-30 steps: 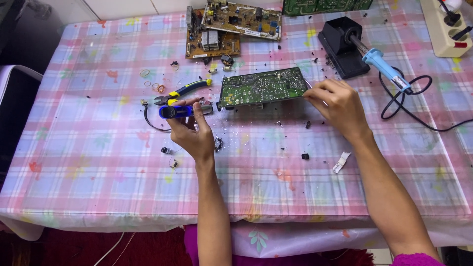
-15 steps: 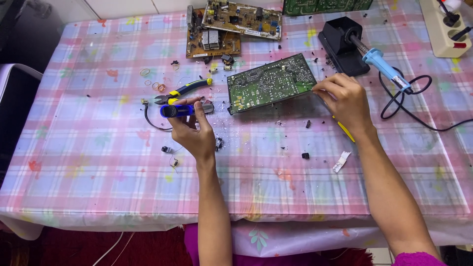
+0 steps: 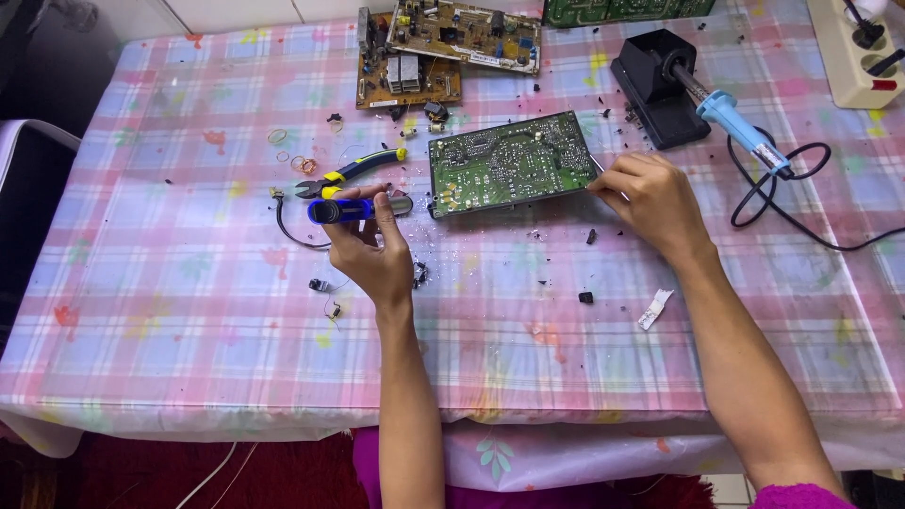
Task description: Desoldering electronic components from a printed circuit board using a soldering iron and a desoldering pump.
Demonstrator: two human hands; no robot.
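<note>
Holding the green rectangular circuit board (image 3: 509, 165) by its right edge, the right hand (image 3: 650, 198) has its fingers closed on the rim, and the board lies on the pink checked tablecloth (image 3: 189, 311) a little above the middle of the table, with its solder side up. The left hand (image 3: 368, 250) is closed around a short tool with a blue handle and a black end (image 3: 344, 209), and the tool's tip points toward the left edge of the board, near it; whether it touches I cannot tell. Just above this hand lie the pliers with blue and yellow handles (image 3: 353, 174). I judge that the step in hand is steadying the board to work on its solder side, and the next move calls for bringing the tool tip exactly onto one joint while the right hand keeps the board from sliding. Farther out, the soldering iron with a light blue handle (image 3: 740, 123) rests in its black stand (image 3: 655, 85), two brown circuit boards (image 3: 443, 47) lie at the top, and small black pieces (image 3: 586, 297) are scattered about on the cloth.
</note>
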